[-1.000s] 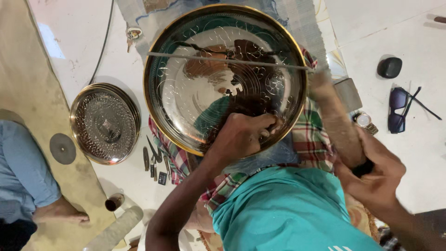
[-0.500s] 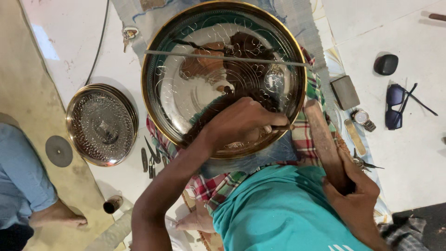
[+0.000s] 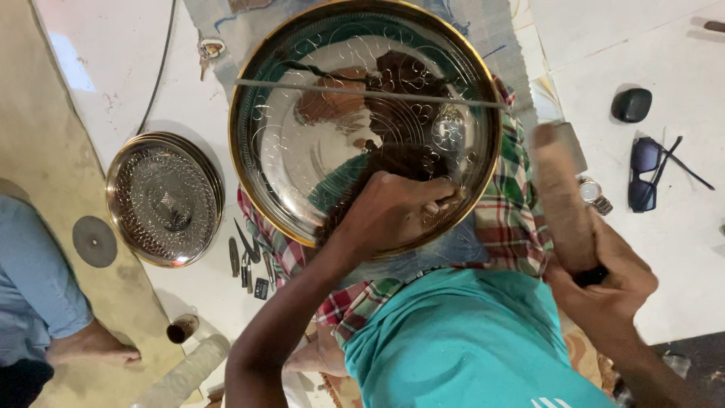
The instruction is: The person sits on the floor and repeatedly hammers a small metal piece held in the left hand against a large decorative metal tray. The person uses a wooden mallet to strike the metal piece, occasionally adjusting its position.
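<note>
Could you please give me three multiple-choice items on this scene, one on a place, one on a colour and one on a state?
1. Where do the sunglasses lie?
A. on the white floor, right side
B. inside the big plate
C. on the finished plate

2. What colour is the large metal plate rim?
A. red
B. golden
C. black

3. What is the right hand doing?
A. lying open on the floor
B. gripping a wooden mallet
C. holding the sunglasses

Answers: 1 A, they rest on the floor beyond the mallet; 2 B, a golden band rings it; 3 B, fingers wrap the handle.
</note>
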`<state>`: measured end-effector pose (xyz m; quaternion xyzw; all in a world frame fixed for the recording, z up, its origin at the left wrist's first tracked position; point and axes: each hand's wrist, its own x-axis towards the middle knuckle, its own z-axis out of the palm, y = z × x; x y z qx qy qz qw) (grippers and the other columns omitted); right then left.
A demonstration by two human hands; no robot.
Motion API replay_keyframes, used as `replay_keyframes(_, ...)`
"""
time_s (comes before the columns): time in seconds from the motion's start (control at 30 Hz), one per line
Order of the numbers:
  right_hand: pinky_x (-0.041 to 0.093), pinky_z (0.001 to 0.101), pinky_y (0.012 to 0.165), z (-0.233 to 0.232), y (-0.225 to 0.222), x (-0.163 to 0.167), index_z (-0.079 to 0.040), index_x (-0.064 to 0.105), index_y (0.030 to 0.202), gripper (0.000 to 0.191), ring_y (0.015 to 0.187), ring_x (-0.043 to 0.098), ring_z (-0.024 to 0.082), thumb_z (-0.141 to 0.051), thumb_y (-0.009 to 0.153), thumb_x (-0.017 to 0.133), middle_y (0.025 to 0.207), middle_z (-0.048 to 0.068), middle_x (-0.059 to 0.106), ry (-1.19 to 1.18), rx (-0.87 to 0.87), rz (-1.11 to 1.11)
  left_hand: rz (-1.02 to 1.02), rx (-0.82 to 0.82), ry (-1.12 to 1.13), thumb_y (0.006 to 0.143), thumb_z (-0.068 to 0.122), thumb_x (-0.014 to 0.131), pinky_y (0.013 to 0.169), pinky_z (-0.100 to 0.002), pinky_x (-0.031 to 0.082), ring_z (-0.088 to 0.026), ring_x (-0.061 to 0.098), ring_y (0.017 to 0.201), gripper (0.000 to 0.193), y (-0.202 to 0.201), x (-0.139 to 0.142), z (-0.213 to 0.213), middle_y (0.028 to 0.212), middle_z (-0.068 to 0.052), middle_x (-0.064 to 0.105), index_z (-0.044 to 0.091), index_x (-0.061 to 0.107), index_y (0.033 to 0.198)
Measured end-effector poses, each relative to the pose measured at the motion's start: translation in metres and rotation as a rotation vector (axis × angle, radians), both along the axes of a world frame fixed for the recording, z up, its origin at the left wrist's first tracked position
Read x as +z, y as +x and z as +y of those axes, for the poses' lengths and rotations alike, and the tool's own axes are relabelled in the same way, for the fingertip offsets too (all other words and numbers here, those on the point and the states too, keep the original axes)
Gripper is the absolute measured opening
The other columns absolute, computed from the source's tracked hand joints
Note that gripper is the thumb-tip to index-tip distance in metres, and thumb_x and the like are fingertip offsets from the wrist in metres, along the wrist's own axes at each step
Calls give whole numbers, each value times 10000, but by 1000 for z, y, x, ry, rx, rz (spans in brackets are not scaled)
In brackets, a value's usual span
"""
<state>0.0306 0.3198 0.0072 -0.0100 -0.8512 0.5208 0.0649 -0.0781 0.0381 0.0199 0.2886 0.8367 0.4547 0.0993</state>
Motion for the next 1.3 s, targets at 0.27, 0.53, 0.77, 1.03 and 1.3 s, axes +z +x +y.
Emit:
replay_keyframes(0.27,512,221,712,16,-68,33,-104,572,1449,743,926,655,122,56,730,669,1197,151,691,77,364,-79,-110,330,-135,685,-45,721,687,-401,582,-291,748,736,481,31,-10,7,818,-170,738,105,732,1141)
replay_keyframes(0.53,554,257,698,-2,-105,43,-157,505,1513,797,924,670,187,28,752,652,1229,146,663,0,586,35,-24,506,2,808,-57,614,752,-356,608,-277,777,885,360,46,-22,14,915,-117,755,106,692,1119)
replay_keyframes(0.77,466,301,420,-13,-120,55,-256,562,1429,774,487,604,130,3,715,714,1097,72,743,443,639,-85,-27,586,152,846,-103,515,782,-330,624,-257,792,868,334,58,-25,16,929,-108,733,57,668,1095)
replay_keyframes(1.03,539,286,477,-29,-107,43,-257,558,1467,835,637,656,130,47,697,667,991,76,738,103,487,-422,-233,877,647,878,-164,548,812,-273,609,-136,750,884,258,56,-22,27,961,-77,733,-4,643,1057)
replay_keyframes(1.3,479,241,812,-28,-97,34,-95,559,1494,814,914,632,155,52,697,636,1072,99,696,-82,457,-120,24,1013,332,890,-206,530,872,-256,583,-147,730,946,264,65,-21,54,1023,-104,739,-21,653,1032)
